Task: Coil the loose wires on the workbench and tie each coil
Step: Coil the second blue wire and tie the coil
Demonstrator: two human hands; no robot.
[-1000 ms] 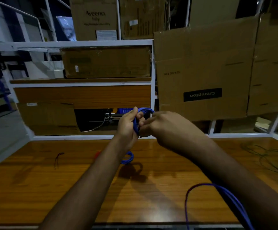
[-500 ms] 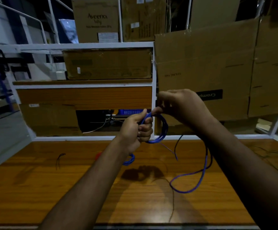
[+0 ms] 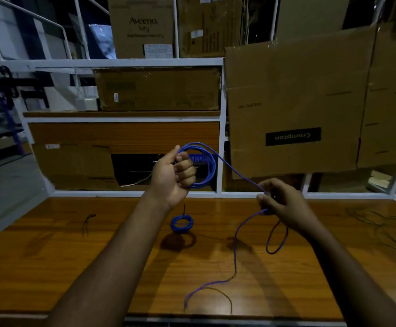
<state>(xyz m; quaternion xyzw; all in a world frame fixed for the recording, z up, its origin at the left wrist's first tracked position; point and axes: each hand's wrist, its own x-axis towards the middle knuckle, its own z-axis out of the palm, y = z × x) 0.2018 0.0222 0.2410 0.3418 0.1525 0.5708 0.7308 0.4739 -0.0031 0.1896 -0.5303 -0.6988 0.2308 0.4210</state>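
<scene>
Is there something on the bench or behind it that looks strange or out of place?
Yes: the Crompton box behind the workbench stands upside down, its label inverted. On the right, thin dark wires lie tangled and uncoiled.

The bench (image 3: 74, 267) is glossy varnished wood with visible grain, catching reflections. The blue wire (image 3: 212, 166) and the tied coil (image 3: 182, 223) look like smooth plastic sheathing. The boxes (image 3: 293, 102) are matt brown cardboard; the frame (image 3: 126, 63) looks like white-painted metal.
</scene>
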